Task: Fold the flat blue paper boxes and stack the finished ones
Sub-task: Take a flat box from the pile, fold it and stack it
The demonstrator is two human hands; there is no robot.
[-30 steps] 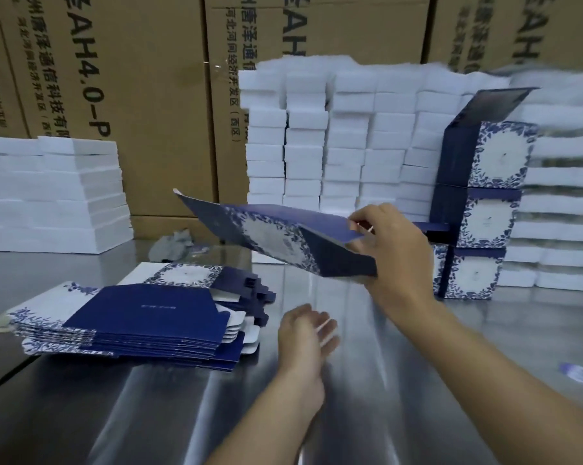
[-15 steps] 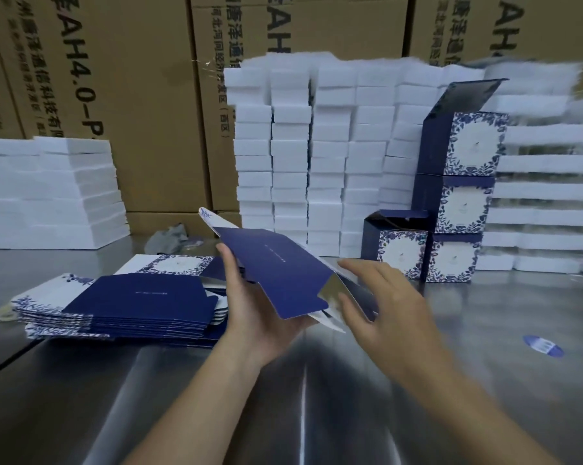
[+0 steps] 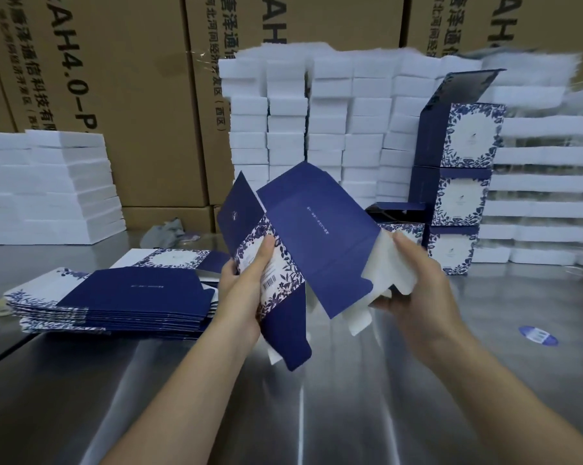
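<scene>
Pinching blue box [image 3: 317, 236] by floral side with left hand [image 3: 246, 286], gripping white flaps [image 3: 397, 266] with right hand [image 3: 417, 290], probably to pop it square.

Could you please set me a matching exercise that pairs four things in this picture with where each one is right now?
Things:
1. pile of flat boxes
2. half-opened box
3. finished boxes
4. round sticker

Places:
A. stacked at the right, in front of the foam blocks
B. gripped by the left hand and the right hand
C. alone on the table, right of the right forearm
D. lying on the table's left side

Pairs: 1-D; 2-B; 3-A; 4-C.
</scene>
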